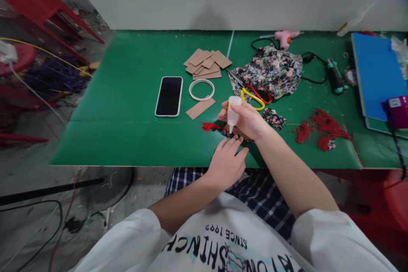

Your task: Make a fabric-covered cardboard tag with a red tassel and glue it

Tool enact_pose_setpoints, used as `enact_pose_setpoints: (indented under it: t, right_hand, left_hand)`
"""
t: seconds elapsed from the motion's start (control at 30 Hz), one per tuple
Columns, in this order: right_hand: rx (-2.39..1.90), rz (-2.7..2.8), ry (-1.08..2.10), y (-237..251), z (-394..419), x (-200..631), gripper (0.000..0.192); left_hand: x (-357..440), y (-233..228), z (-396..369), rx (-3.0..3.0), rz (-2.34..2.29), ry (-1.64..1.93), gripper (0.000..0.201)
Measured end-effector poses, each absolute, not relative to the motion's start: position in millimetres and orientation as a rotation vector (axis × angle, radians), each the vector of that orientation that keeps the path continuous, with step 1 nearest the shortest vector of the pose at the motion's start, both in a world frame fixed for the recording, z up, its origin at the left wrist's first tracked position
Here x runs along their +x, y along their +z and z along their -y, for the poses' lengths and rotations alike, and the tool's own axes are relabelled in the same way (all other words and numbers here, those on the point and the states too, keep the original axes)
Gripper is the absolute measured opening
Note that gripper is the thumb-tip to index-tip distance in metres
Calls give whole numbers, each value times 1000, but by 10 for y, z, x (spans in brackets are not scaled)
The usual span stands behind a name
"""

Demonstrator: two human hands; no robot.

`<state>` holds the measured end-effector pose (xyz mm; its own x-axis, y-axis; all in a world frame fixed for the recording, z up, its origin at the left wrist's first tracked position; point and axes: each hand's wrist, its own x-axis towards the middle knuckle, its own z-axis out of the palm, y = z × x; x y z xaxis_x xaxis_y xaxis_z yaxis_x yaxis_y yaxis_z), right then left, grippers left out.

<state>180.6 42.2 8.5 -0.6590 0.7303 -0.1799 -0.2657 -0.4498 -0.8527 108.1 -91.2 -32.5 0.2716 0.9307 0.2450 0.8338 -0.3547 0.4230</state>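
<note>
My right hand [248,119] is wrapped round a small white glue bottle [234,112], tipped nozzle down. Below the nozzle lies a brown cardboard strip [241,133] with dark floral fabric at its edge, partly hidden by my hands. A red tassel [211,126] sticks out from its left end. My left hand [228,159] lies flat with fingers stretched, its fingertips at the near edge of the strip. Just beyond my right hand are scissors [253,98] with yellow and red handles, and a floral fabric scrap [274,119] sits to its right.
A phone [169,96], a tape ring [202,89], a loose card piece [200,108] and a pile of cards [207,63] lie left of centre. Rightward are bunched floral fabric [274,70], a pink glue gun [285,39], red tassels [325,129] and a blue folder [374,76].
</note>
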Motion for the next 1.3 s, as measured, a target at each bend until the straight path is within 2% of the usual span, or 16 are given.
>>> enact_pose_setpoints:
  t: [0.27,0.37,0.53,0.9,1.03,1.2,1.3]
  right_hand:
    - [-651,1279,2122,127,-461,1870,43]
    - [-732,1339,2068,138,-470,1872,40]
    - [-983,1443,1750,109,-499,1860,34]
    - [-1148,1756,1128,46,-554,1946,30]
    - [-1163,1838,1118,96,-548,1960,28]
    - [-1139,2003,1124,220,-498,2028,38]
    - [-1168,2025,1099,272,-449,2059,35]
  left_hand:
    - [1107,-236,827,2327,-1682,627,29]
    - [1109,-228,797,2322,-1686,640,29]
    - [1091,-240,805,2331,-1678,641,31]
    - [1092,-247,802,2353,-1660,641,30]
    - [1089,-238,801,2346,-1652,635,31]
    - [1082,-244,801,2338,-1642,642,31]
    - [1080,-251,799,2334,-1645,644,31]
